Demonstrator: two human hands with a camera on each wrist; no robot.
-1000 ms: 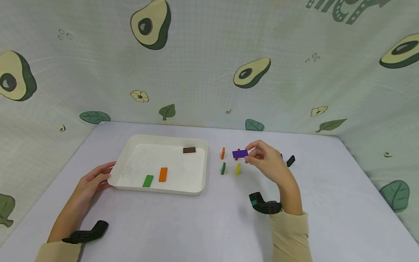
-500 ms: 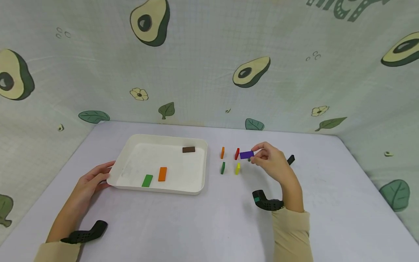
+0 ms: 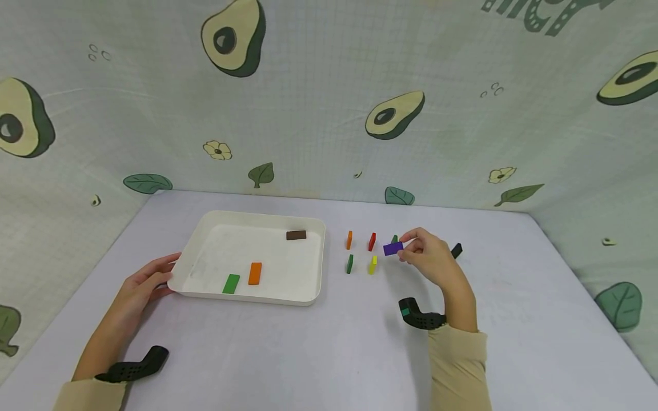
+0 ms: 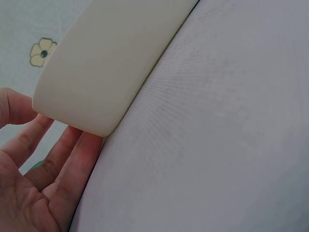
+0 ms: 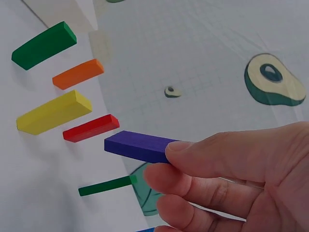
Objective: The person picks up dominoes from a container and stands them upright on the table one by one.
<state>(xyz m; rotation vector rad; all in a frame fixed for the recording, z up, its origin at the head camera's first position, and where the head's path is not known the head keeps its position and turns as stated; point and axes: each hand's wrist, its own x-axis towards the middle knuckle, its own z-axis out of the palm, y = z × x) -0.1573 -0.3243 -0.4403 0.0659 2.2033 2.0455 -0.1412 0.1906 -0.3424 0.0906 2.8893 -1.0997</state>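
My right hand pinches a purple domino block between thumb and fingers. The block lies level in the air just in front of a standing green domino block, which it partly hides in the head view. To its left stand a red domino block, a yellow one, an orange one and a dark green one. My left hand rests at the left end of a white tray, its fingertips touching the outer wall in the left wrist view.
Inside the tray lie a brown block, an orange block and a green block. A black block is on the table right of my right hand. A sliver of blue shows below my fingers.
My right hand has moved to the right with the purple block, slightly lower in view, uncovering the red block. My left hand and the tray stay put.
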